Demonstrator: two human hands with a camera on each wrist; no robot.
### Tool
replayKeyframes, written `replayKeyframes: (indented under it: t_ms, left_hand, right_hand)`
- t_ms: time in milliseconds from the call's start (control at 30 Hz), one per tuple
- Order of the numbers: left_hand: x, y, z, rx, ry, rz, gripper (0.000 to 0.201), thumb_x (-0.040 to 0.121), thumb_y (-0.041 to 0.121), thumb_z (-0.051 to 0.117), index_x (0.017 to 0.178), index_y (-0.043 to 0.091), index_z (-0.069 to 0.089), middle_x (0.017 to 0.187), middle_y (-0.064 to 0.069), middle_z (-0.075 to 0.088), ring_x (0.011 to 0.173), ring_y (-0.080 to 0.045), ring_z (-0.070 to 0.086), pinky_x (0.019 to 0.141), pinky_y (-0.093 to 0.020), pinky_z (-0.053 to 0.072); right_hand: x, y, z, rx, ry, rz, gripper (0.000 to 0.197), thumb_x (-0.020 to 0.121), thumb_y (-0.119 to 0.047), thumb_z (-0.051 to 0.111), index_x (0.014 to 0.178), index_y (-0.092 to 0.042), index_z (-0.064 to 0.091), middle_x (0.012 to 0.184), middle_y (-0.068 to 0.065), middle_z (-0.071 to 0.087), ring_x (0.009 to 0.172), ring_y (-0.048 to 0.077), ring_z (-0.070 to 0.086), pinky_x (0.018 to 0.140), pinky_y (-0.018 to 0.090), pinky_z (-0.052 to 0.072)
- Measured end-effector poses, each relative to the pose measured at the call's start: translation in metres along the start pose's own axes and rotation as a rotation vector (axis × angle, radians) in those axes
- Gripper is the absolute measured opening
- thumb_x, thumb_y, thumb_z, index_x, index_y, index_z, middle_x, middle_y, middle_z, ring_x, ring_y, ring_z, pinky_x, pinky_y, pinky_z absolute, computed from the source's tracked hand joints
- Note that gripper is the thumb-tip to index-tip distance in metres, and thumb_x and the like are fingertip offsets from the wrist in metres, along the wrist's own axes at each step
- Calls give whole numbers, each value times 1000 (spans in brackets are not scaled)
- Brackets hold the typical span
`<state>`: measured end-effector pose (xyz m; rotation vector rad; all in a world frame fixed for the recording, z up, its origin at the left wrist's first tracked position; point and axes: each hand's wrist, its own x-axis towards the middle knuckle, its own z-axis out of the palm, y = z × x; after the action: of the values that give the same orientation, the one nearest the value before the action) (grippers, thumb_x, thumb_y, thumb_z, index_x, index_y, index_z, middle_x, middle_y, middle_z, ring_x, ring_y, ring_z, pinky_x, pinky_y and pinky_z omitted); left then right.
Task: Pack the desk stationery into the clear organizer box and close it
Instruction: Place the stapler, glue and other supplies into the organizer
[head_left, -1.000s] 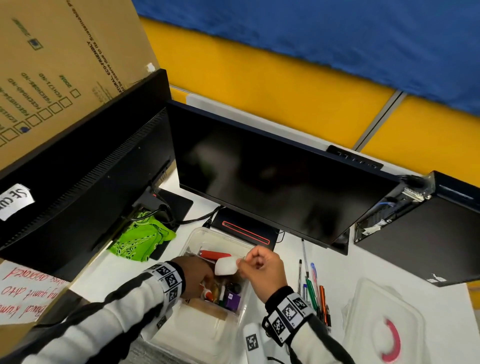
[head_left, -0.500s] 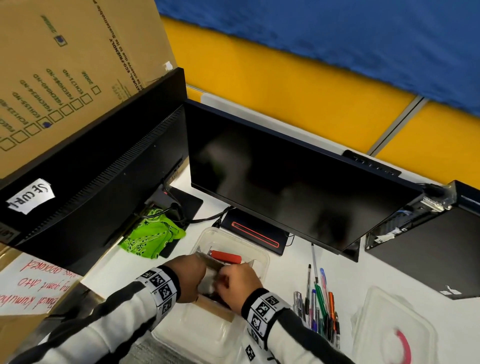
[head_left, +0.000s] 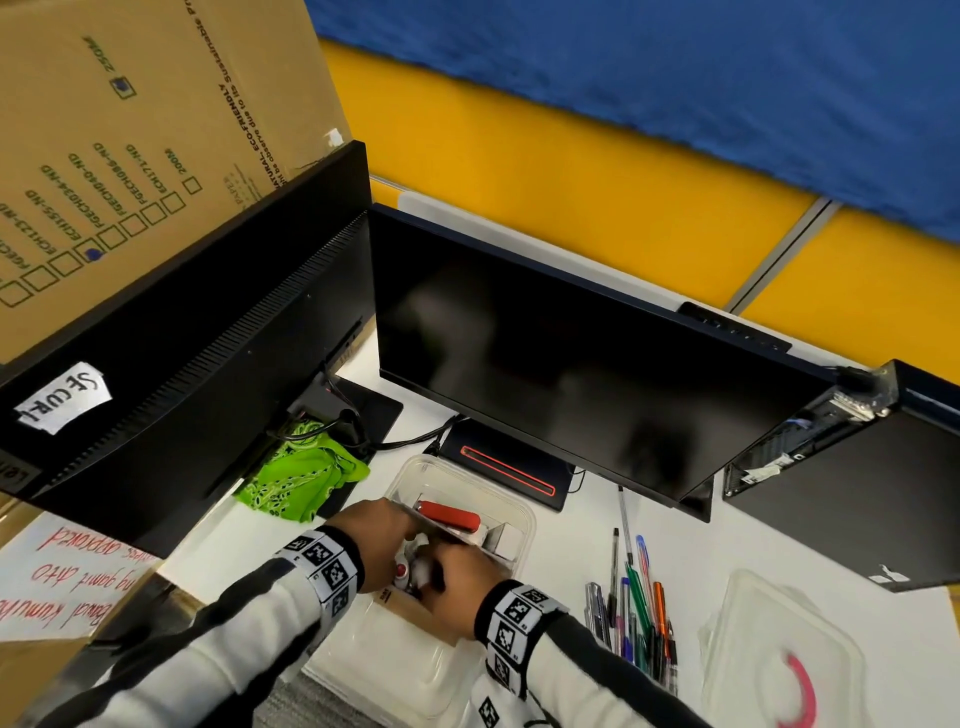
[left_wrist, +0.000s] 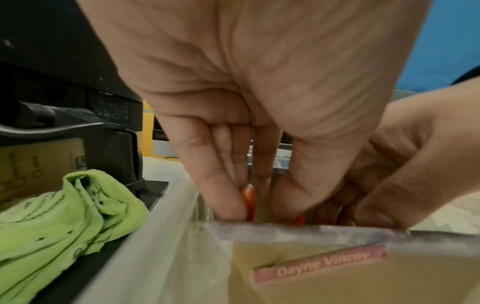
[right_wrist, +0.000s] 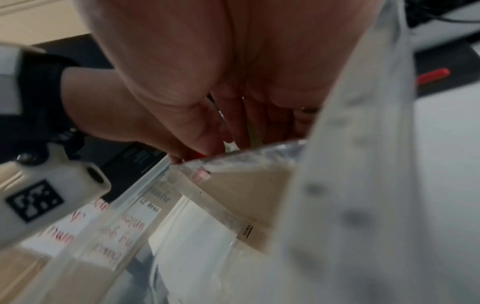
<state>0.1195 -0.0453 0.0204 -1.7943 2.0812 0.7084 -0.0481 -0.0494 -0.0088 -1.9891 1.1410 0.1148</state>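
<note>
The clear organizer box (head_left: 524, 519) stands on the white desk in front of me, with a red stapler (head_left: 449, 517) in its far compartment. Both my hands reach into the middle compartment. My left hand (head_left: 384, 540) points straight fingers (left_wrist: 221, 185) down among orange-tipped items (left_wrist: 249, 200). My right hand (head_left: 457, 582) curls around a small white item (head_left: 422, 569), low in the box beside a red-capped piece (head_left: 400, 570). A brown labelled packet (left_wrist: 324, 267) lies in the near compartment. Several pens (head_left: 639, 613) lie on the desk to the right. The clear lid (head_left: 779, 660) lies further right.
Two black monitors (head_left: 571, 364) (head_left: 182, 364) rise close behind the box, one stand base (head_left: 509, 473) right at its far edge. A green cloth (head_left: 301, 478) lies to the left. A black computer case (head_left: 857, 493) stands at the right, a cardboard box (head_left: 130, 130) at the left.
A second ago both hands held the white item above the box. They have since gone down into the middle compartment with it.
</note>
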Motion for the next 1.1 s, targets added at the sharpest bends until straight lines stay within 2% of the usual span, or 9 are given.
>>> replayKeyframes:
  t_ms: [67, 133, 267, 367, 533, 733, 867, 1033, 1100]
  left_hand:
    - [4, 3, 2, 24, -9, 23, 43, 74, 38, 59, 116, 37, 60, 114, 2, 71, 103, -23, 68, 87, -32, 56]
    - [8, 8, 0, 52, -33, 42, 45, 68, 43, 58, 112, 33, 64, 106, -1, 73, 98, -24, 70, 84, -32, 58]
    - [10, 14, -9, 110, -93, 3, 43, 70, 48, 64, 103, 22, 72, 101, -7, 74, 97, -27, 71, 83, -32, 58]
    - [6, 13, -10, 122, -119, -44, 31, 77, 39, 69, 99, 17, 73, 106, -9, 72, 99, -29, 69, 82, -32, 54]
    - [3, 7, -9, 117, -97, -76, 18, 81, 27, 65, 96, 22, 74, 108, -4, 72, 102, -27, 68, 85, -32, 53]
    - [5, -4, -6, -22, -24, -71, 45, 69, 37, 56, 113, 41, 63, 108, 3, 71, 102, -23, 68, 85, -33, 57]
    - [11, 1, -9, 22, -22, -84, 46, 76, 29, 57, 122, 31, 63, 118, -7, 68, 110, -29, 65, 90, -36, 55]
    - [8, -12, -11, -34, 26, -185, 42, 77, 27, 57, 117, 30, 68, 118, -5, 69, 108, -26, 66, 92, -34, 56]
    - [4, -17, -7, -49, 34, -195, 38, 81, 27, 61, 118, 33, 68, 121, -3, 68, 110, -24, 65, 94, -31, 54]
  right_hand:
    - [3, -1, 1, 6, -50, 27, 27, 93, -31, 60, 115, -15, 63, 99, 3, 63, 89, 23, 58, 89, 31, 48]
    - [6, -3, 3, -73, -97, 59, 33, 95, -34, 56, 124, -18, 59, 116, 9, 67, 106, 30, 62, 99, 36, 48]
    - [8, -8, 4, -235, -149, 41, 47, 102, -41, 45, 146, -23, 47, 148, 13, 51, 136, 36, 46, 113, 43, 35]
    - [11, -8, 2, -179, -197, 37, 43, 102, -43, 42, 137, -23, 56, 137, 13, 62, 125, 34, 56, 106, 40, 43]
    - [9, 1, 0, -78, -93, 66, 27, 92, -29, 50, 108, -24, 71, 112, 5, 73, 95, 23, 64, 85, 31, 52]
    - [16, 4, -1, -80, -189, 48, 28, 91, -17, 55, 114, -23, 70, 116, 5, 72, 105, 25, 64, 92, 34, 51]
    - [22, 8, 0, -90, -225, 34, 27, 88, -16, 54, 99, -37, 66, 99, -4, 69, 95, 21, 62, 81, 30, 45]
    - [15, 3, 3, -281, -182, 20, 33, 91, -24, 56, 123, -15, 61, 124, 14, 61, 109, 35, 62, 94, 43, 53]
    - [11, 3, 4, -281, -189, 41, 36, 93, -27, 55, 126, -14, 59, 127, 14, 62, 113, 36, 62, 91, 39, 50]
